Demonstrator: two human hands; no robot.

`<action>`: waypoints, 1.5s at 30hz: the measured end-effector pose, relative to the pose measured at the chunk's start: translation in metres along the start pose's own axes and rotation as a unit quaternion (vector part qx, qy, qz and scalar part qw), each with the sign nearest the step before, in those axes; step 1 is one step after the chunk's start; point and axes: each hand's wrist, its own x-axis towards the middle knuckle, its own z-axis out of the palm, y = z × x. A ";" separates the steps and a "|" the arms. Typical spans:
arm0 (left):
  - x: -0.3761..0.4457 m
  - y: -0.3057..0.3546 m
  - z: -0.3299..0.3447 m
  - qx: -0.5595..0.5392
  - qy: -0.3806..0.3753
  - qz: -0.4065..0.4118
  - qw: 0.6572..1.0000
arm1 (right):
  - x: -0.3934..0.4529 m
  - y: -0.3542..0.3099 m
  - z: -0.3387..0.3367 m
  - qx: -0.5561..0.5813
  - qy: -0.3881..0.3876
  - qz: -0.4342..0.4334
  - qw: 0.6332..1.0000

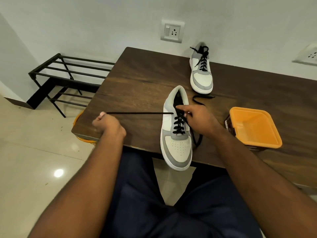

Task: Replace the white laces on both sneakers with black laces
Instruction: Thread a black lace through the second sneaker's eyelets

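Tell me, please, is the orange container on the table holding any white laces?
No, the orange container by the near sneaker shows only its bare orange inside, with no laces in it.

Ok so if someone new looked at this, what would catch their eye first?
Probably the black lace pulled tight sideways by the left hand, while the right hand grips the near sneaker at the table edge. Next, the orange tub on the right and the second sneaker behind, already laced black.

left hand (104,124) pulling black lace (137,113), sneaker (176,134)
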 end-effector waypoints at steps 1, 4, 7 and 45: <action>-0.009 0.002 -0.002 0.049 0.003 0.047 0.998 | 0.001 0.002 -0.001 -0.024 0.035 -0.019 0.999; -0.041 -0.009 -0.002 0.153 -0.099 0.286 0.941 | 0.002 0.011 -0.006 -0.085 0.089 -0.067 0.990; -0.070 -0.036 0.009 0.244 -0.324 0.289 0.867 | 0.006 0.020 -0.008 -0.133 0.024 -0.064 0.989; -0.027 -0.030 -0.012 0.396 -0.238 0.431 0.775 | 0.012 0.035 -0.001 -0.117 -0.001 -0.085 0.990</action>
